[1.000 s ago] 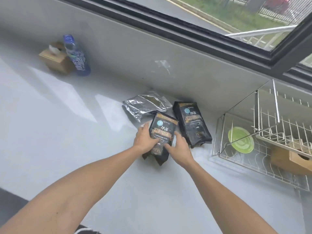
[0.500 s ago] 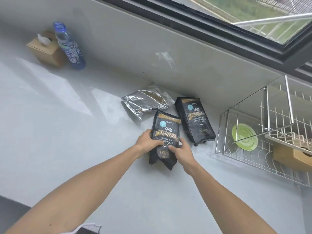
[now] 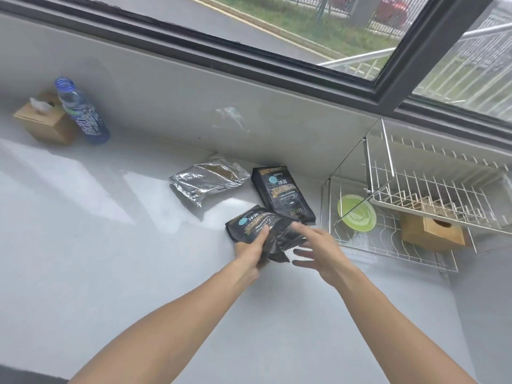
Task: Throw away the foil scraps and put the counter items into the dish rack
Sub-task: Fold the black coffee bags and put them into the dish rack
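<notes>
The left hand (image 3: 250,249) grips one black coffee bag (image 3: 260,228) just above the counter (image 3: 110,259); the right hand (image 3: 318,249) is beside it with loose fingers, holding nothing. The second coffee bag (image 3: 281,194) and the silver foil pouch (image 3: 207,181) lie untouched. The dish rack (image 3: 388,256) has a green plate (image 3: 357,213), so most work seems left.

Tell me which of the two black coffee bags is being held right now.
The nearer black bag, tilted sideways off the counter in the left hand. The other black bag lies flat and untouched beside the silver foil pouch.
</notes>
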